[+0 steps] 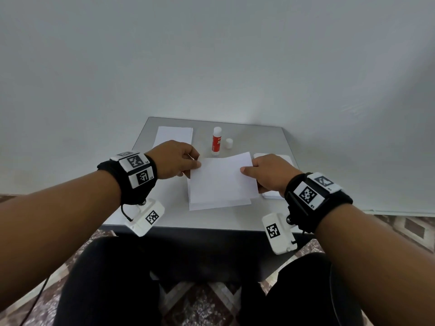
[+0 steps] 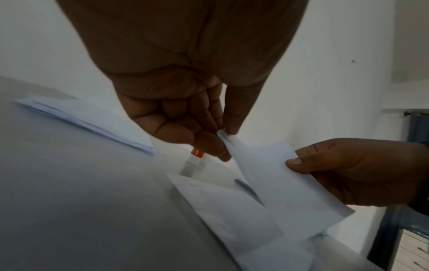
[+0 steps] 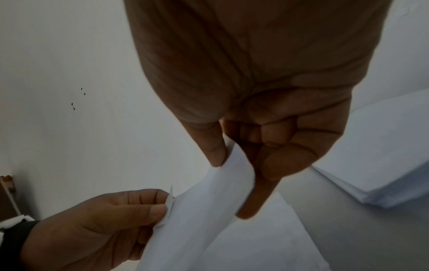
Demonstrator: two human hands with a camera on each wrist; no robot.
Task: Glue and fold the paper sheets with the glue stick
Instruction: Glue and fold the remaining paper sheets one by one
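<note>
A white paper sheet (image 1: 221, 177) is held up over the grey table (image 1: 179, 217), its far half lifted toward me above the near part (image 1: 219, 204) lying flat. My left hand (image 1: 175, 161) pinches its left far corner between thumb and fingers; the pinch shows in the left wrist view (image 2: 226, 133). My right hand (image 1: 268, 172) pinches the right edge of the sheet (image 3: 223, 176), thumb on top. A red-and-white glue stick (image 1: 216, 141) stands uncapped behind the sheet, with its white cap (image 1: 229, 143) beside it.
A stack of white sheets (image 1: 173, 136) lies at the table's back left. Another white stack (image 1: 273, 196) lies at the right, partly under my right hand. A pale wall rises right behind the table. My knees are below the front edge.
</note>
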